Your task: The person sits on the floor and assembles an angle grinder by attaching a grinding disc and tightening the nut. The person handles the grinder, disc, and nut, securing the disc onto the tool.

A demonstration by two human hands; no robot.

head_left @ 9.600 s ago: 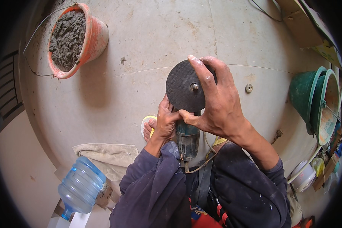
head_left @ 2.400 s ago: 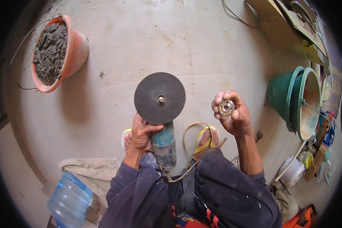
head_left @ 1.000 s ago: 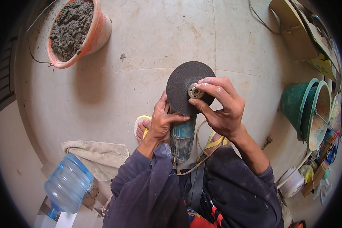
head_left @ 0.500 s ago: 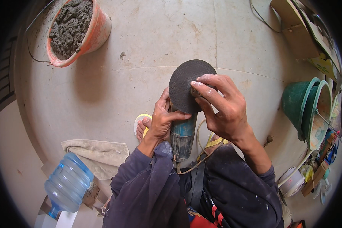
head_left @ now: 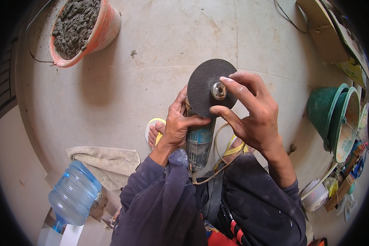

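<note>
Head view: the right hand [head_left: 256, 110] has its thumb and fingers spread apart around the metal nut [head_left: 219, 91] centred on the black disc [head_left: 201, 88]; whether a fingertip touches the nut, I cannot tell. The left hand [head_left: 177, 125] is clamped on the angle grinder [head_left: 200, 145], between the knees. The grinder's long axis runs away from the body, leaning slightly right, disc end farthest, cable [head_left: 207, 180] end nearest. Beyond, an orange bucket [head_left: 107, 35] stands far left, green buckets [head_left: 322, 112] right.
</note>
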